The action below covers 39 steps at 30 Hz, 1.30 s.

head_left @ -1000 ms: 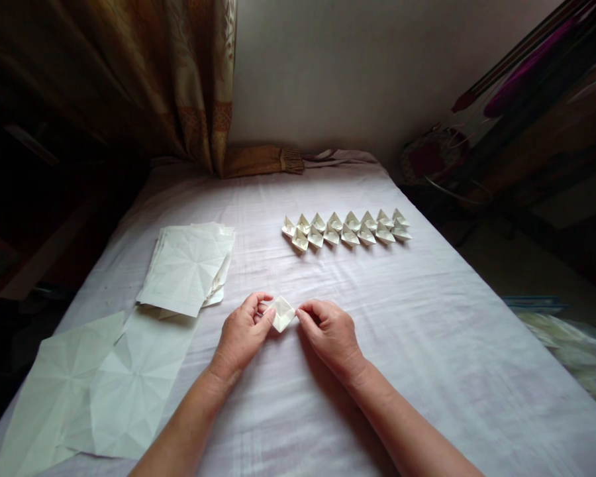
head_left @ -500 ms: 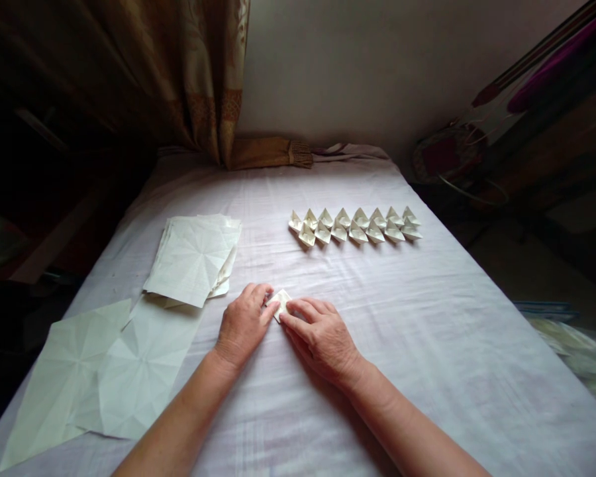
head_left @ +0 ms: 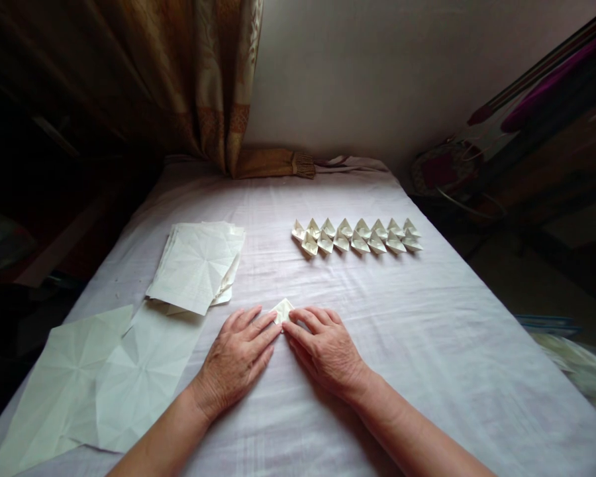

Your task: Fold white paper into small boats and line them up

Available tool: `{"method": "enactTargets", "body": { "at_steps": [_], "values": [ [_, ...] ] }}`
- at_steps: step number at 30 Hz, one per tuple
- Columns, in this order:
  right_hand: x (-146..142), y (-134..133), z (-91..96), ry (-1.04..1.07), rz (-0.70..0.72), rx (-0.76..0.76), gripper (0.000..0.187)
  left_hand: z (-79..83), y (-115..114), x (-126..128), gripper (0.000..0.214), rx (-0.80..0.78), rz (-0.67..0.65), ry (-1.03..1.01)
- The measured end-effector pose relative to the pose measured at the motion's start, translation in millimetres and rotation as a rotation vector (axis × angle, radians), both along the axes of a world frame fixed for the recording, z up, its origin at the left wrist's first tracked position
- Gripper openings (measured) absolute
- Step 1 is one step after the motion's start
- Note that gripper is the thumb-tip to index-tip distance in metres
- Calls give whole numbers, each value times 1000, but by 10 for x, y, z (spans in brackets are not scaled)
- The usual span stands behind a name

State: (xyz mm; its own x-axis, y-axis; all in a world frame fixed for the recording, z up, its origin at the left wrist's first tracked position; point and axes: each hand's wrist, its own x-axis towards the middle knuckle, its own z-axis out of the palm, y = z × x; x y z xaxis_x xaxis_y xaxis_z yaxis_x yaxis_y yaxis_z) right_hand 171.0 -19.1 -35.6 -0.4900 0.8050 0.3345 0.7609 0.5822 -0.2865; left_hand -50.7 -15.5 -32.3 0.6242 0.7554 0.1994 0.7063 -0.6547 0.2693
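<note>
A small folded piece of white paper (head_left: 283, 313), pointed at its far side, lies on the bedsheet between my two hands. Palm down, my left hand (head_left: 236, 358) rests with its fingers stretched out, the fingertips touching the paper's left and near edges. My right hand (head_left: 325, 344) has bent fingers and holds the paper at its right side. Its thumb is mostly hidden under the hand. Beyond them, to the right, several small folded paper boats (head_left: 360, 235) stand in two close rows.
At the left is a stack of creased paper sheets (head_left: 198, 265). Nearer me, loose creased sheets (head_left: 139, 377) overlap. A light sheet (head_left: 427, 371) covers the surface. A gold curtain (head_left: 223, 99) hangs at the back left, against a pale wall (head_left: 357, 73).
My left hand has turned flatter, its fingers now stretched across toward the paper's near edge. My right hand stays at the paper's right side. The whole view has shifted slightly.
</note>
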Motion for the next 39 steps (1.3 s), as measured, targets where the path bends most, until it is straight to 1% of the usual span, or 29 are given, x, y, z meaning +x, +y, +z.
{"method": "enactTargets", "body": {
  "at_steps": [4, 8, 13, 19, 22, 24, 27, 29, 31, 33, 36, 39],
  "values": [
    [-22, -6, -5, -15, -31, -50, 28, -9, -2, 25, 42, 11, 10, 27],
    [-74, 30, 4, -45, -106, -78, 27, -12, -2, 47, 39, 14, 20, 43],
    [-133, 117, 4, -92, -186, -106, 33, -42, 9, 42, 37, 86, 12, 55],
    [-163, 217, -29, -100, -254, -100, 33, -31, 21, 53, 37, 142, -11, 85],
    [-142, 245, -62, -64, -250, -106, 33, -24, 12, 64, 37, 155, -13, 100],
    [-105, 238, -89, 0, -238, -102, 34, -14, 11, 64, 34, 170, -15, 106],
    [-26, 163, -120, 127, -194, -63, 35, 30, 33, 48, 32, 192, -55, 138],
    [20, 74, -119, 158, -129, -39, 34, 75, 65, 28, 33, 205, -103, 165],
    [46, -19, -98, 144, -82, -40, 32, 119, 104, 7, 34, 213, -144, 186],
    [51, -89, -70, 80, -71, -62, 31, 152, 141, -10, 34, 213, -177, 205],
    [28, -140, -42, -24, -87, -91, 33, 180, 175, -22, 33, 211, -213, 236],
    [-5, -162, -44, -73, -138, -86, 34, 199, 184, -20, 33, 215, -231, 254]
  ]
}}
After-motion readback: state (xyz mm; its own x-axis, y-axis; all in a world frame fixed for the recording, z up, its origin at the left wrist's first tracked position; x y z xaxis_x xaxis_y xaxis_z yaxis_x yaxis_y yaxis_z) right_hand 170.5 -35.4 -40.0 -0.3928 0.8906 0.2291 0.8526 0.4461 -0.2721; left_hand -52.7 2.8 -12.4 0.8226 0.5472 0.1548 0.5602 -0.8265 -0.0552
